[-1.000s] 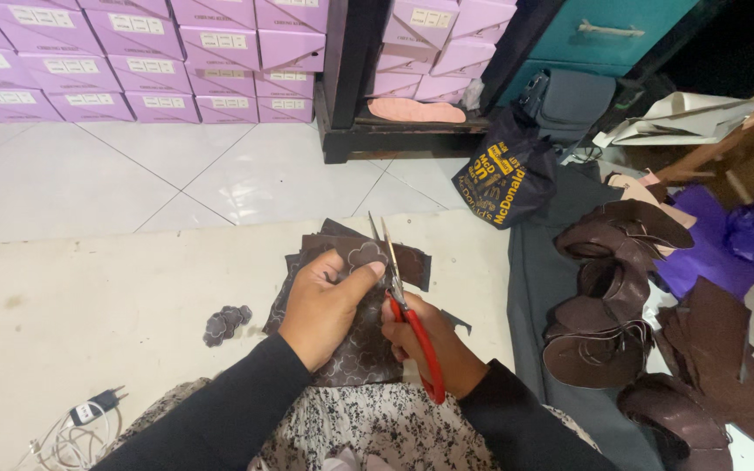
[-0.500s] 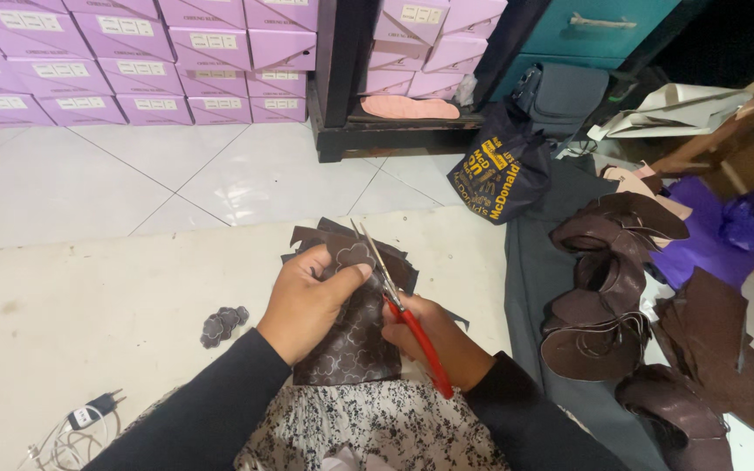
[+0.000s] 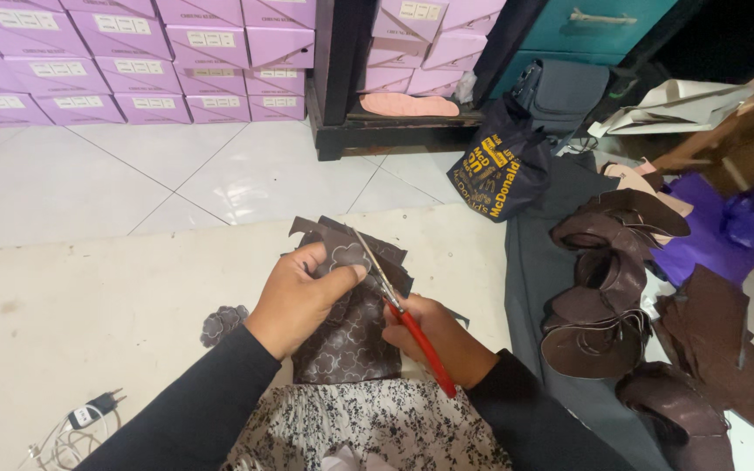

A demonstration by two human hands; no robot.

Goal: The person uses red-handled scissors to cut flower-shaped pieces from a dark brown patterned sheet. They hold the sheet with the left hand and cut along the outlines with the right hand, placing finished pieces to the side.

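My left hand [image 3: 294, 298] grips the top of a dark brown sheet of patterned leather [image 3: 349, 336], thumb pressed on a flower-shaped cut-out. My right hand [image 3: 434, 336] holds red-handled scissors [image 3: 399, 307], their blades pointing up and left into the leather beside my left thumb. The sheet rests over my lap on a black and white floral cloth [image 3: 368, 427]. Both arms wear black sleeves.
A small brown leather scrap [image 3: 222, 321] lies on the beige mat [image 3: 89, 305] to the left. Piles of brown leather pieces [image 3: 604, 288] sit at right on grey cloth. A dark printed bag [image 3: 497, 170], purple shoe boxes [image 3: 133, 61], a dark shelf and a plug [image 3: 89, 408] are around.
The view has shifted slightly. My left hand has turned the leather and moved its thumb onto the flower shape; the scissors have tilted further left into the sheet.
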